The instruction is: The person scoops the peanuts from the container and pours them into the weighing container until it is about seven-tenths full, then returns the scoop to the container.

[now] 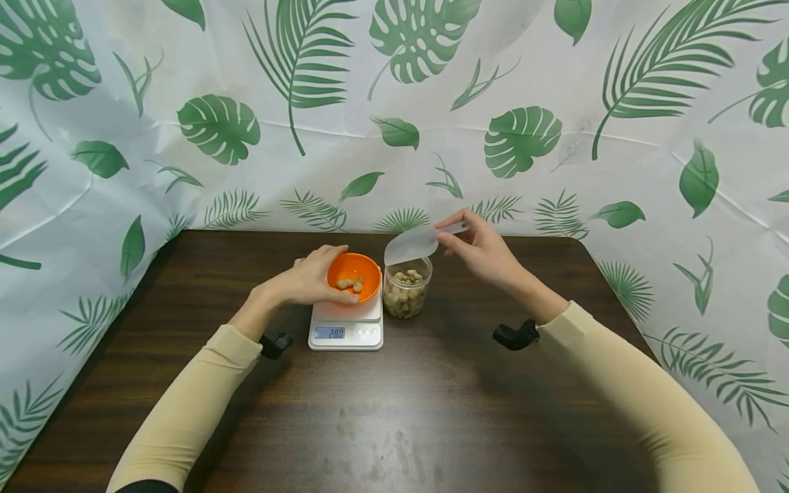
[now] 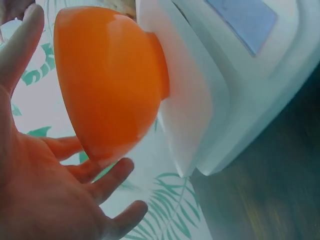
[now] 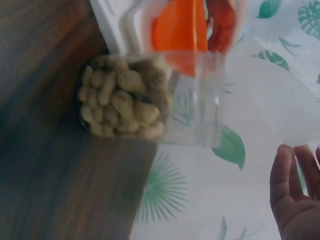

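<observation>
Left hand (image 1: 310,275): spread wide round orange bowl (image 1: 368,275) on scale (image 1: 346,316), no firm hold evident | Right hand (image 1: 481,252): pinches scoop (image 1: 411,245) just above jar (image 3: 210,117) of peanuts (image 1: 409,277) | Display (image 1: 329,333): 28.0 | Advice: dip scoop gently; keeping left-hand pressure off bowl should steady the reading.

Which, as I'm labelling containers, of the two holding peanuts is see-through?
The jar beside the scale: its clear wall shows the peanuts inside; the bowl on the scale is opaque orange.

Bowl (image 1: 356,264) seated on scale (image 1: 354,333), peanuts (image 1: 357,284) in it. Peanut jar (image 1: 427,269) placed just right; scoop (image 1: 410,244) held over jar mouth. Scale, jar set on table (image 1: 401,404).
</observation>
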Demonstrator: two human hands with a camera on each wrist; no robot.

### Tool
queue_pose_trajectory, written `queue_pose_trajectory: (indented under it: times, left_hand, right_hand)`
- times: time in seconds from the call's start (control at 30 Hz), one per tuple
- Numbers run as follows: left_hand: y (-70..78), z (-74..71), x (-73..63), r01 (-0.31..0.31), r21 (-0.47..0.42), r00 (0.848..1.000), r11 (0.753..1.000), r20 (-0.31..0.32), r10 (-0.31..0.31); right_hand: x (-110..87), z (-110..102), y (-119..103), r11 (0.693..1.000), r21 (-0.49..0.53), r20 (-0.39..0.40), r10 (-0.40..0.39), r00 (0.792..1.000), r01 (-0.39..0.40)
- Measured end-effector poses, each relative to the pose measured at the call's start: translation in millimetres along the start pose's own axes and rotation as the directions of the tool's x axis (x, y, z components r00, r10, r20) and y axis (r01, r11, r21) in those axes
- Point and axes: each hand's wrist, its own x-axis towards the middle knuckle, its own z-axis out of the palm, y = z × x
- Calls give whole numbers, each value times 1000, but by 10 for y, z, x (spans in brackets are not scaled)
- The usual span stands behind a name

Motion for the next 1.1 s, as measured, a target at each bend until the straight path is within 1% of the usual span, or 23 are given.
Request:
queue_pose_trajectory:
  times: [0.23,0.43,0.53,0.73,0.9,1.1]
  left_hand:
    - [107,29,87,-37,20,998,999,-43,37]
    - [204,83,181,-72,46,996,996,-56,75]
    - [246,103,213,-85,47,994,995,-64,88]
    - [313,129,258,-102,36,992,994,-68,104]
    - [359,173,319,-120,35,990,992,-66,122]
    - [424,214,380,-126,53,990,991,-60,129]
  right_hand:
    - [25,-136,-36,999,-43,39,22,999,-20]
    - [59,-198,-72,996,-68,83,70,994,-64]
    - [84,-223,-87,994,-90,118,77,990,-67]
    - [138,-256,-133,987,-159,183,44,982,-15]
    - [175,-231,-189,974,-224,203,9,979,37]
    - [207,-208,-273,958,-279,229,-8,973,74]
